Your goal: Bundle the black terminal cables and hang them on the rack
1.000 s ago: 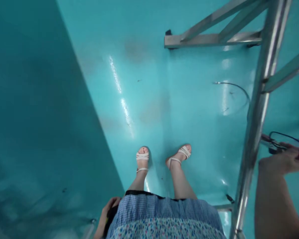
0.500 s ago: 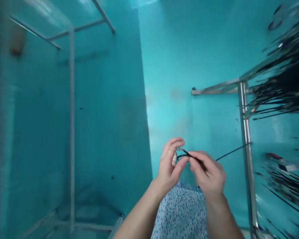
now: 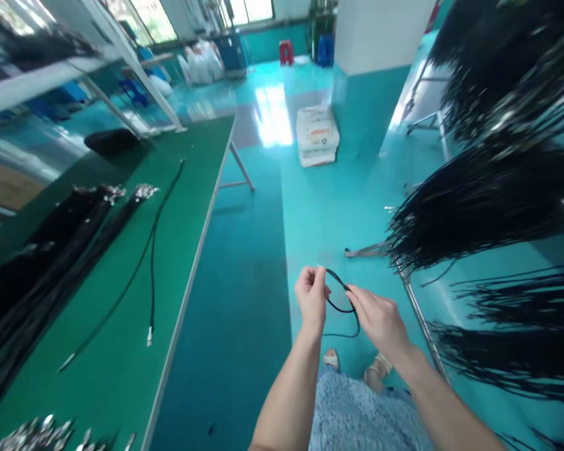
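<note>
Two-handed hold on a black cable [image 3: 339, 281], viewed from the head. Containers occupy the background: white sacks [image 3: 317, 134] with orange-red print are piled on the turquoise floor [image 3: 244, 300] just beside a pillar [image 3: 364, 106], and pale plastic bags [image 3: 204, 62] stand bunched farther back to the left; the contents of both are hidden. The black cable is in front of the person's body, above the floor, spanning the space between the hands. It is thin and flexible, bent into a rounded loop, with a further length drooping below and curving leftward. The left hand [image 3: 311, 289] pinches one side of the loop with curled fingers; the right hand [image 3: 378, 316] grips the other side narrowly at the fingertips. At left, a green-topped table [image 3: 183, 219] bears a forked cable [image 3: 156, 222] with silvery tips, long cable bundles [image 3: 56, 232] and, at the near end, a heap of metal connectors [image 3: 42, 432]. At right, dense bunches of black cables [image 3: 489, 200] project from above a metal frame [image 3: 416, 307], their loose ends fanned toward the hands
</note>
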Available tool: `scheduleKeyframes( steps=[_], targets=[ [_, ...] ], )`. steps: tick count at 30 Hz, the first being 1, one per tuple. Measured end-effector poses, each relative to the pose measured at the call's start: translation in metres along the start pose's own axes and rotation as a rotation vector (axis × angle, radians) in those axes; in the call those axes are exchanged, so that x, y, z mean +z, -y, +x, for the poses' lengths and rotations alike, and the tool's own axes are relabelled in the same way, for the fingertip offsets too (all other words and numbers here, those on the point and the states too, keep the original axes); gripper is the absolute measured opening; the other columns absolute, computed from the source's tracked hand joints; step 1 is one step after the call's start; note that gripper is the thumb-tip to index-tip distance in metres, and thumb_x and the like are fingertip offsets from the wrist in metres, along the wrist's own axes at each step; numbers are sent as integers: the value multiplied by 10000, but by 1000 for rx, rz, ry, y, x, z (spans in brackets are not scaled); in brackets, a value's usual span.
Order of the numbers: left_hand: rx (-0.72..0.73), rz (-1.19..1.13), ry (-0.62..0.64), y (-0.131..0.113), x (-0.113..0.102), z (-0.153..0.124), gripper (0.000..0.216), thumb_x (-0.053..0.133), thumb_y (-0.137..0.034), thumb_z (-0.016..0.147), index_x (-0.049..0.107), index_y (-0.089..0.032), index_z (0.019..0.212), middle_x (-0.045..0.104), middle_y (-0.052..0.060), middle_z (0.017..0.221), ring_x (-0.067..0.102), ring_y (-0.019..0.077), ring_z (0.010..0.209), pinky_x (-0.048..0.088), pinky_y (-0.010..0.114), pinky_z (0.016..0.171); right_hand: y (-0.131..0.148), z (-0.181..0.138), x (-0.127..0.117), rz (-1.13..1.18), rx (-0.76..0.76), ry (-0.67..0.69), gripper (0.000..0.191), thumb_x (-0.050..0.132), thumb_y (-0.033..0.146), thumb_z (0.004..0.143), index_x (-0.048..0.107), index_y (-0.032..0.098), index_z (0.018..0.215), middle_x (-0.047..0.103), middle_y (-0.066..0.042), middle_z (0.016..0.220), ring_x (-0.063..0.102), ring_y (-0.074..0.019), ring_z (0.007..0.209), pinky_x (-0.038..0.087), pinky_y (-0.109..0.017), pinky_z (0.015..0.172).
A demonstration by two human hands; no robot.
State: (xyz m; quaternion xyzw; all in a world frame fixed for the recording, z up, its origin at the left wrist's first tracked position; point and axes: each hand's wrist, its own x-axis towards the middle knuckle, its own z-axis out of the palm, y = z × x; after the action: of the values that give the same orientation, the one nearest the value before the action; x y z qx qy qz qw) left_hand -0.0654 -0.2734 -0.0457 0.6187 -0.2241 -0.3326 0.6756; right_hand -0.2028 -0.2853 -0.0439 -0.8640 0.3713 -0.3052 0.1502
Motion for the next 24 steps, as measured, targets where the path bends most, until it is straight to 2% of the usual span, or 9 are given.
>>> scheduleKeyframes(
  steps=[3,5,7,11,14,16,20,22,24],
  targets=[
    [3,-136,-13,-31,19,12,319,566,-415,729,391,-170,625,339,-93,410,374,49,346,331,181,418,9,1,-46,48,75,8,242,388,284,895,590,151,899,650,-59,659,616,-139,580,427,-217,531],
    [-111,-207,112,-42,35,18,348,597,-431,692,374,-172,629,325,-98,423,375,49,337,336,187,410,11,-4,-74,237,192,35,230,391,318,890,560,166,856,611,-18,572,588,-123,512,431,-212,501],
    [-240,-255,329,-46,52,15,371,626,-440,666,372,-170,637,326,-96,440,389,50,346,366,199,430,10,-12,-100,489,360,2,225,410,358,878,530,175,828,591,6,561,564,-108,470,444,-216,490],
    [-406,-406,844,-46,77,-20,382,633,-455,673,384,-166,693,532,-1,712,576,126,655,473,306,630,0,-31,-149,954,676,-311,253,516,421,806,514,170,775,562,18,586,500,-90,392,401,-217,385],
    [-573,-498,1227,-42,80,-59,395,582,-526,695,375,-201,778,512,48,1101,581,241,912,467,443,689,-10,-52,-181,1156,751,-477,255,587,409,755,521,163,740,532,28,574,441,-63,351,327,-188,330],
    [-713,-495,1490,-35,78,-84,392,523,-565,721,358,-221,812,483,68,1173,596,286,902,467,446,630,-16,-70,-200,1182,774,-560,248,617,392,731,529,160,732,525,30,560,409,-47,338,292,-171,319],
    [-872,-461,1867,-19,84,-125,357,367,-580,797,362,-244,919,596,114,961,595,161,511,385,222,433,-30,-106,-236,1083,809,-712,249,642,390,700,547,161,727,521,29,540,407,-48,354,278,-160,310],
    [-805,-388,1889,-16,92,-140,374,301,-551,836,367,-251,1050,606,60,703,429,63,339,257,140,371,-40,-122,-264,957,794,-816,251,656,379,679,551,152,702,530,23,545,434,-56,367,315,-172,322],
    [-642,-240,1786,-21,104,-148,441,341,-499,852,313,-247,1212,520,-11,542,305,35,330,173,135,368,-56,-138,-303,777,754,-1011,236,668,346,659,554,141,673,541,11,546,461,-68,374,349,-188,338]
  ],
)
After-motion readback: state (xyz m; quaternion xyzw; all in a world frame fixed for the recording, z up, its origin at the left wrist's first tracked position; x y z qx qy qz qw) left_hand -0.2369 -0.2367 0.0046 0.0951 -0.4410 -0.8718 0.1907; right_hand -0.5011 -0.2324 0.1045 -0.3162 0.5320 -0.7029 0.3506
